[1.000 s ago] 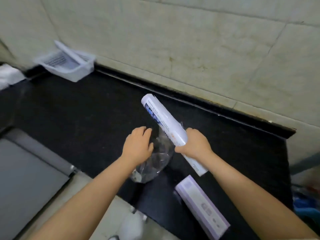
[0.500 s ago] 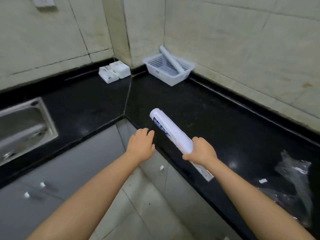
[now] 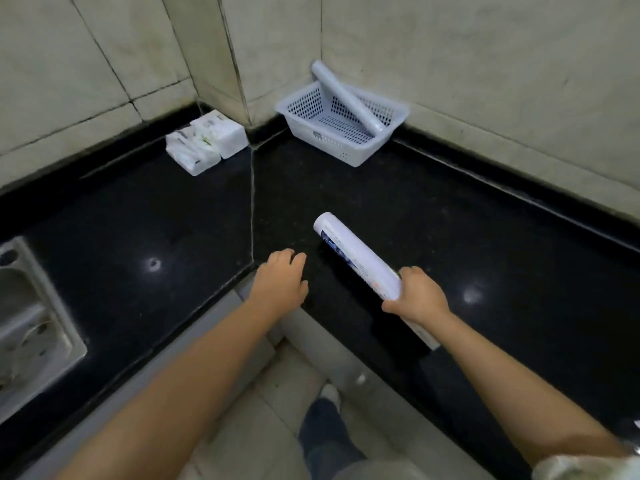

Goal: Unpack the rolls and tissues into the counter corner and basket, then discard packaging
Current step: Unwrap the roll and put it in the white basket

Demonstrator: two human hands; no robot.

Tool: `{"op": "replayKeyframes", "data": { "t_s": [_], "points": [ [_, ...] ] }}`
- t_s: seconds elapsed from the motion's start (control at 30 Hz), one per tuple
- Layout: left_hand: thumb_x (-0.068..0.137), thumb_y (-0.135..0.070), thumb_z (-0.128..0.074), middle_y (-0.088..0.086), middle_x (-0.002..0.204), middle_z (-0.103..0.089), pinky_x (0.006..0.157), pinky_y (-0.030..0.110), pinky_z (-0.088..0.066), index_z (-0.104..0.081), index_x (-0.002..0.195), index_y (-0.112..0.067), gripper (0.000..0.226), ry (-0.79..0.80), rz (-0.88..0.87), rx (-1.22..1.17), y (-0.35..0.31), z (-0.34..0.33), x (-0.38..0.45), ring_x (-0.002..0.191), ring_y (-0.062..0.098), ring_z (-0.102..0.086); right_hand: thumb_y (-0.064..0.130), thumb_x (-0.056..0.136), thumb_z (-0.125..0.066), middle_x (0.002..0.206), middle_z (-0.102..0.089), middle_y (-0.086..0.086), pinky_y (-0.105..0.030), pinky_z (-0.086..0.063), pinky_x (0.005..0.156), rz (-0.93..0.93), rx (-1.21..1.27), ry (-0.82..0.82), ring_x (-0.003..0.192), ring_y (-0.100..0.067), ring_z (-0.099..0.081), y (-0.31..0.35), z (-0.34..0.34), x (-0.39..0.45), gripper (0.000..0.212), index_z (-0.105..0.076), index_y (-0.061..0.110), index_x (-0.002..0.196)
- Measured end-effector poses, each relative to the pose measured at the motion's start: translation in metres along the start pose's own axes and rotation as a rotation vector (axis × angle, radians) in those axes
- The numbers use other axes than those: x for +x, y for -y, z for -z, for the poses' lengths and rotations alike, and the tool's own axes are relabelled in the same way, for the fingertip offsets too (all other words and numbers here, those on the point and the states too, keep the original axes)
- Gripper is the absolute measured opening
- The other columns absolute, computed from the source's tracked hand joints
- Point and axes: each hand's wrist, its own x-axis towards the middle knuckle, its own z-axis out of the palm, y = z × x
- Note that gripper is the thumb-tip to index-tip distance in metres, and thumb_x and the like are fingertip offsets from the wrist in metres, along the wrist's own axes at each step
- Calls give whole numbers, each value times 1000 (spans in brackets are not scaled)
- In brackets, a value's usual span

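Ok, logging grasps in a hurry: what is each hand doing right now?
Left hand: open, holding nothing.
Right hand: closed around the white roll.

text: none legible | roll (image 3: 356, 254): blurred blue print | tissue packs (image 3: 204, 142): marks too small to read

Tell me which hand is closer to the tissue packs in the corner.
Left. The left hand hovers empty over the counter edge, below and right of the tissue packs. The right hand, gripping a roll, is farther right.

White basket (image 3: 349, 152), blk counter (image 3: 450, 216)
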Motion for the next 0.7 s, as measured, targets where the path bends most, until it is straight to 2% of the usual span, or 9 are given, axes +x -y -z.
{"op": "replayKeyframes", "data": {
  "t_s": [0.2,0.4,0.47,0.57,0.63,0.7],
  "points": [
    [93,-29,-48,11,148,-32,106,40,-37,-31,141,-11,54,33,-125,11,2,10,97,136,27,-30,32,67,-71,114,-51,-11,-30,-41,67,-74,15,-35,101,-26,-53,20,-2,67,54,-50,7,110],
    [93,-30,-44,12,147,-32,105,37,-35,-33,139,-10,51,20,-315,91,3,3,155,135,26,-30,33,66,-69,113,-50,-8,-30,-44,70,-148,4,-31,103,-25,-51,32,-14,90,53,-50,7,108],
    [94,-29,-43,13,149,-30,107,38,-32,-34,138,-10,50,18,-382,96,2,0,170,136,26,-29,33,68,-66,114,-50,-8,-32,-46,74,-162,-23,-37,105,-26,-50,35,-17,89,53,-49,8,111],
    [94,-31,-41,10,147,-36,106,37,-33,-42,134,-12,44,14,-462,55,1,-2,185,135,24,-32,38,74,-65,124,-50,-9,-35,-43,88,-157,-49,-27,112,-27,-48,39,-16,81,64,-43,10,127],
    [94,-32,-43,6,143,-43,105,36,-35,-48,130,-14,40,-2,-426,-53,1,-4,191,133,21,-36,32,73,-68,120,-58,-14,-40,-44,92,-65,-17,-147,110,-33,-54,44,-13,71,60,-52,3,123],
    [93,-32,-48,5,136,-49,102,36,-37,-56,122,-14,35,-35,-371,-170,4,-6,196,128,22,-40,20,71,-63,98,-69,-18,-41,-51,82,39,8,-407,94,-32,-63,49,-15,62,35,-67,-3,97]
  ]
}}
